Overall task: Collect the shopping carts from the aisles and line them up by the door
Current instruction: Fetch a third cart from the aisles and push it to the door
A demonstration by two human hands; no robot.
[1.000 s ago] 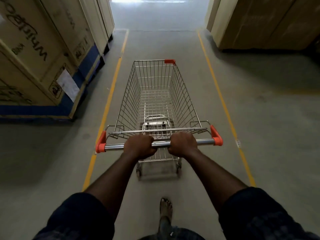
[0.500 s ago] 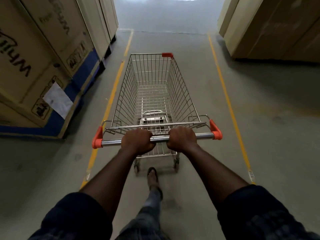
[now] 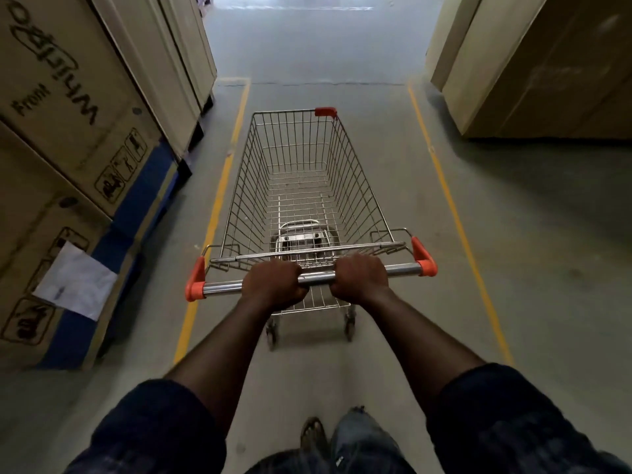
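- Sleeves [image 3: 154,432], dark, pushed up to the elbows, at the near edge; one sandalled foot [image 3: 313,436] shows between them, mid-stride.
- Left hand [image 3: 275,283] and right hand [image 3: 359,277]: both curled tight round the handle bar [image 3: 402,269], close together near its middle. Arms are straight, which suits pushing and steering from the centre.
- Shopping cart [image 3: 297,186]: empty wire basket, child seat folded down, orange end caps [image 3: 195,285] on the bar and a red corner cap [image 3: 325,111] at the far right of the rim. It stands directly ahead of the person, nose pointing down the aisle.
- Left yellow line [image 3: 219,206] and right yellow line [image 3: 451,206]: painted lane edges. The cart sits between them, nearer the left one.
- Cardboard boxes [image 3: 68,131], left, stacked on a blue base [image 3: 136,206], with a white paper sheet [image 3: 77,280] stuck on; they wall the aisle.
- Tall cartons [image 3: 547,63], right and farther off, form the other wall.
- Bright floor [image 3: 307,29], far end, beyond the lane's cross line; no door shows there.
- Change from half a second earlier: the paper sheet and the boxes lie nearer and lower in view, the cross line has drawn closer, and the foot once under the cart is now back near the body. Grip unchanged. Judged: the cart is being wheeled along, not yet lined up.
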